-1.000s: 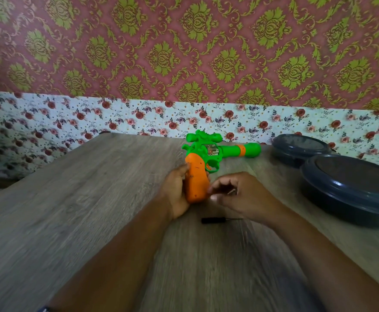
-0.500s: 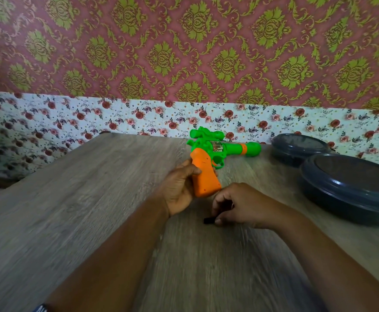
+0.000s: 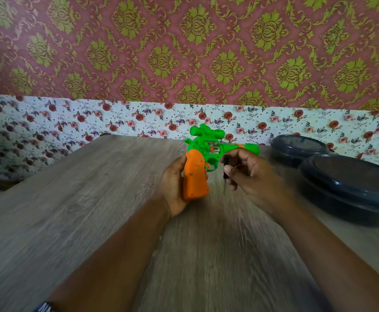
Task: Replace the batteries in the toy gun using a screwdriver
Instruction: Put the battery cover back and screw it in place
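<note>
Item: toy gun (image 3: 206, 154), my left hand (image 3: 172, 185) gripping its orange grip above the tabletop (image 3: 94, 199); right hand (image 3: 249, 174) pinching the screwdriver (image 3: 225, 167); risk, I judge: tip skids off the small screw, stripping it.

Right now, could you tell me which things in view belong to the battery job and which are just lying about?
Belonging to the job:
- toy gun, its orange grip held in the left hand
- screwdriver, gripped by the right hand, handle up

Just lying about:
- near dark lidded container on the wooden table
- far dark lidded container behind it
</note>
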### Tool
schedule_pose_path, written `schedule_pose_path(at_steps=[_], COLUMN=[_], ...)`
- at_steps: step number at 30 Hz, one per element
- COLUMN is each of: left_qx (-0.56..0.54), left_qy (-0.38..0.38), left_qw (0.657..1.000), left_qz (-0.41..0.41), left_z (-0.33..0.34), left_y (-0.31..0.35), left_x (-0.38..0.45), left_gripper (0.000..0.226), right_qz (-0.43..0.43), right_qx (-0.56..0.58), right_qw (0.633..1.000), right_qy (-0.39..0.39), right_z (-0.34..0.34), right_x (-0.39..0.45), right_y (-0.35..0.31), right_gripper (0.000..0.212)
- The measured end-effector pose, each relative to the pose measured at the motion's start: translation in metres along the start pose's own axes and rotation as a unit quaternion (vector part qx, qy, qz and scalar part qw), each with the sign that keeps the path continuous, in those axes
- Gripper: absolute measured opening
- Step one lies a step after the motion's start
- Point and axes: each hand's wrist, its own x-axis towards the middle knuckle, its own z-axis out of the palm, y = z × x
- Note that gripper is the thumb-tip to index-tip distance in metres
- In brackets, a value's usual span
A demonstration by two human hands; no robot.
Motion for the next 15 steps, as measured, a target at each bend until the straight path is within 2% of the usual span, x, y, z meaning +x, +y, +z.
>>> schedule_pose_path(at_steps=[2,5,15], left_qx=[0.032,0.07,0.09], left_qy=[0.025,0.056,0.057], left_qw=[0.999,0.995,0.993], left_qz=[0.006,0.035,0.048], left_z=[0.002,0.004,0.005], left_y=[-0.005,-0.011,-0.012], left_x=[0.002,0.005,0.005], left_gripper=[0.054,0.048,0.05], right_qz=[-0.031,-0.091,-0.139], right_qx=[0.009,-0.014,-0.049], right_qw=[0.999,0.993,0.986], right_qy=[0.044,0.075,0.081], right_z=[0.006,0.014,0.018], right_x=[-0.002,-0.006,-0.008], right_y=[0.002,0.004,0.003], right_gripper=[0.006,0.016,0.011])
